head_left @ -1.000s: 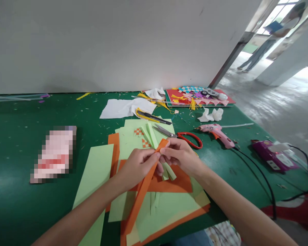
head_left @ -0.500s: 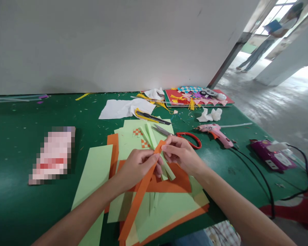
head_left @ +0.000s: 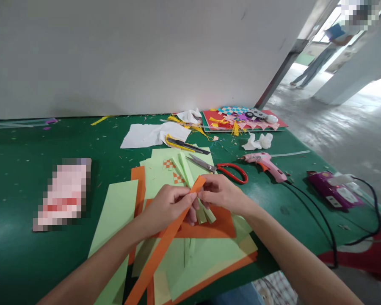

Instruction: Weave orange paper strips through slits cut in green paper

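A long orange paper strip point(head_left: 160, 250) runs slantwise from the front edge of the table up to both hands. My left hand point(head_left: 178, 203) is closed, pinching it near the upper end between thumb and fingers. Close by, my right hand point(head_left: 222, 192) is closed with its fingertips at the strip's upper end. Several folded light green paper strips point(head_left: 184, 169) lie beneath the hands, partly hidden. Two small orange-and-white checkered pieces point(head_left: 168, 164) sit beside them on light green sheets point(head_left: 155, 178). Under the hands is an orange sheet point(head_left: 206, 231).
Red-handled scissors point(head_left: 231, 171), a yellow-black utility knife point(head_left: 187, 145) and white tissue point(head_left: 139, 135) lie beyond the paper. At right are a pink glue gun point(head_left: 266, 163) and a purple power strip point(head_left: 333, 190). A pixelated pink item point(head_left: 63, 195) lies left. A person point(head_left: 320, 59) stands far right.
The orange strip's lower end has swung left and forward toward me. My right hand's fingers have shifted slightly down along its upper end. The view has moved a little.
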The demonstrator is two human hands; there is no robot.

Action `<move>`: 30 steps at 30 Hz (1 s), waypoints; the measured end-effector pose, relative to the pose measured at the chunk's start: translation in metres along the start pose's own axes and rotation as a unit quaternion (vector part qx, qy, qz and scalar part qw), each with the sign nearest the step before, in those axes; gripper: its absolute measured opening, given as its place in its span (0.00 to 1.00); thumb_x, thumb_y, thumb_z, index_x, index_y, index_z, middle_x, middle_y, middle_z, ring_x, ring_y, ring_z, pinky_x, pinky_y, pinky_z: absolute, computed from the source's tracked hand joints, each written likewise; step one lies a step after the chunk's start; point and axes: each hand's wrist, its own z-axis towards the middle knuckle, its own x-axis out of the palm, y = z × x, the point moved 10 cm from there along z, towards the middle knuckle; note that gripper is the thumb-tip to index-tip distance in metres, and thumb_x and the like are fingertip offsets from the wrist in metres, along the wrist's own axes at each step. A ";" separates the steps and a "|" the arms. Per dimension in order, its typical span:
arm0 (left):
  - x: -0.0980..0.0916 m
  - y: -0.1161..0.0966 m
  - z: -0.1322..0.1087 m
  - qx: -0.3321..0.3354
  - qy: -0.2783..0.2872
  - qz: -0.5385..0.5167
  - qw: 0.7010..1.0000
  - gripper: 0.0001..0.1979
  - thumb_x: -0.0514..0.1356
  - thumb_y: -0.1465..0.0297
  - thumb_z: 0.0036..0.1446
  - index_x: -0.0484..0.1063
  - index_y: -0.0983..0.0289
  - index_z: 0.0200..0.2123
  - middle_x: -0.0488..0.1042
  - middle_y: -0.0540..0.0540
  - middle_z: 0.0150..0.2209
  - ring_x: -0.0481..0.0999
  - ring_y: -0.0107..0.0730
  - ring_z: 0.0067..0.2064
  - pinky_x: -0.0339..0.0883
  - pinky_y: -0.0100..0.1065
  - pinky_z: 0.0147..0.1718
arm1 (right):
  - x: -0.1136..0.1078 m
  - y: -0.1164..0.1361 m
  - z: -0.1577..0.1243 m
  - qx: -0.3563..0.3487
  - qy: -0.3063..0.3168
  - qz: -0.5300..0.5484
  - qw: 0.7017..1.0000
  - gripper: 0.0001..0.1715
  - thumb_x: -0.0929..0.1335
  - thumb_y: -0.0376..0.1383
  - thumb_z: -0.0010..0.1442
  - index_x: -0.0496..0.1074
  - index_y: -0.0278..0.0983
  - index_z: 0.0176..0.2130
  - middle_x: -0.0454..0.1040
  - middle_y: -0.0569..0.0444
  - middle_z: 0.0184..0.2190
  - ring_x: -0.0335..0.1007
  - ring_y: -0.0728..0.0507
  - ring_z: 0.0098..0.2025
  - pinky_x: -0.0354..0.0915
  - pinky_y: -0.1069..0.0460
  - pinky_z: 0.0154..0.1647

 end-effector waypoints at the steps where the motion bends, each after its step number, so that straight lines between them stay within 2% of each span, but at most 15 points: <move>1: 0.001 0.001 0.000 -0.003 0.004 -0.002 1.000 0.15 0.52 0.66 0.64 0.71 0.65 0.27 0.77 0.53 0.23 0.77 0.31 0.26 0.70 0.29 0.29 | 0.001 0.000 0.000 -0.001 0.007 0.007 1.000 0.05 0.65 0.28 0.53 0.71 0.35 0.31 0.72 0.58 0.24 0.65 0.51 0.23 0.63 0.56 0.24; 8: 0.004 0.008 0.000 -0.025 0.024 -0.021 0.999 0.16 0.52 0.65 0.64 0.71 0.65 0.27 0.76 0.53 0.22 0.78 0.31 0.25 0.68 0.27 0.24 | 0.002 0.002 -0.002 0.003 0.016 0.011 1.000 0.05 0.65 0.28 0.52 0.70 0.36 0.29 0.72 0.58 0.23 0.66 0.51 0.23 0.64 0.56 0.24; 14: 0.008 0.013 0.001 -0.032 0.047 -0.051 0.997 0.16 0.53 0.65 0.64 0.71 0.66 0.27 0.76 0.52 0.21 0.77 0.30 0.23 0.68 0.28 0.24 | -0.005 -0.005 -0.003 0.025 -0.031 -0.067 0.997 0.05 0.64 0.27 0.50 0.67 0.36 0.26 0.69 0.59 0.19 0.63 0.51 0.21 0.58 0.57 0.20; 17: 0.011 0.013 0.000 -0.041 0.059 -0.078 0.994 0.15 0.53 0.67 0.64 0.71 0.66 0.27 0.76 0.52 0.20 0.76 0.29 0.23 0.69 0.28 0.26 | -0.007 -0.005 -0.004 0.029 -0.035 -0.059 0.997 0.05 0.64 0.27 0.48 0.67 0.36 0.25 0.66 0.60 0.18 0.61 0.52 0.20 0.55 0.57 0.19; 24: 0.011 0.011 -0.001 -0.065 0.062 -0.095 0.991 0.14 0.54 0.68 0.63 0.72 0.66 0.26 0.76 0.52 0.20 0.76 0.28 0.21 0.69 0.27 0.25 | -0.020 0.004 -0.006 0.028 -0.062 -0.077 0.995 0.05 0.63 0.28 0.48 0.67 0.36 0.26 0.65 0.61 0.16 0.60 0.51 0.20 0.53 0.56 0.20; 30: 0.011 0.009 -0.004 -0.065 0.063 -0.087 0.992 0.14 0.54 0.68 0.62 0.72 0.66 0.26 0.76 0.53 0.20 0.76 0.29 0.22 0.68 0.27 0.25 | -0.032 0.011 -0.009 0.006 -0.088 -0.073 0.993 0.05 0.63 0.27 0.48 0.64 0.36 0.25 0.64 0.61 0.17 0.60 0.51 0.20 0.55 0.55 0.22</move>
